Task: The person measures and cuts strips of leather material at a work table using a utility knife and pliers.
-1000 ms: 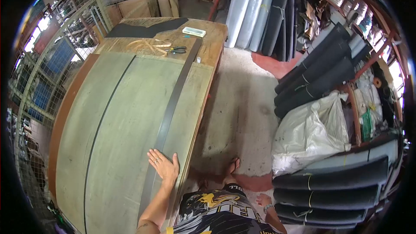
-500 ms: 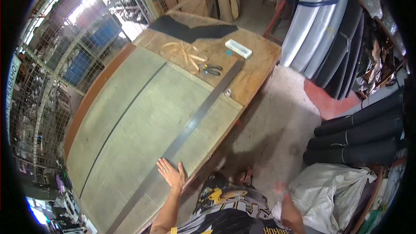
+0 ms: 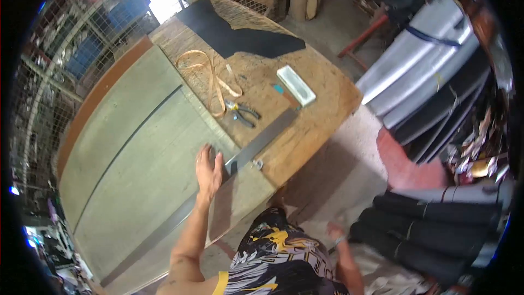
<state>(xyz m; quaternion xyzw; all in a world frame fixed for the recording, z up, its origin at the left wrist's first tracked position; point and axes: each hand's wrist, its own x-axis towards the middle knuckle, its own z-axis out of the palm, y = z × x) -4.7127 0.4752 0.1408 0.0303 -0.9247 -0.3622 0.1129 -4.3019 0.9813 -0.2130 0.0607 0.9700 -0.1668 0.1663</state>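
A long metal straightedge (image 3: 266, 135) lies diagonally across the pale green board (image 3: 147, 131) on the table. My left hand (image 3: 208, 173) is over the board beside the straightedge, palm down, with fingers stretched and thumb apart; its forearm crosses above the strip. Past the fingertips, a pair of pliers (image 3: 244, 113) with dark handles rests on the bare wood. A loosely coiled tan strap (image 3: 213, 84) lies next to them. Down at my right side, clear of the table, hangs my right hand (image 3: 335, 231), with a band at the wrist; its fingers are blurred.
A white oblong block (image 3: 296, 86) and a black cut sheet (image 3: 240, 41) lie on the wooden tabletop (image 3: 319, 112). Silver rolls (image 3: 417, 49) stand beyond the table's right edge. Black rolls (image 3: 417, 232) are stacked at the lower right. Wire mesh (image 3: 71, 43) borders the left side.
My left hand has moved along the straightedge toward the far end of the board, closer to the pliers. The whole view has shifted forward, and my right hand has swung a little.
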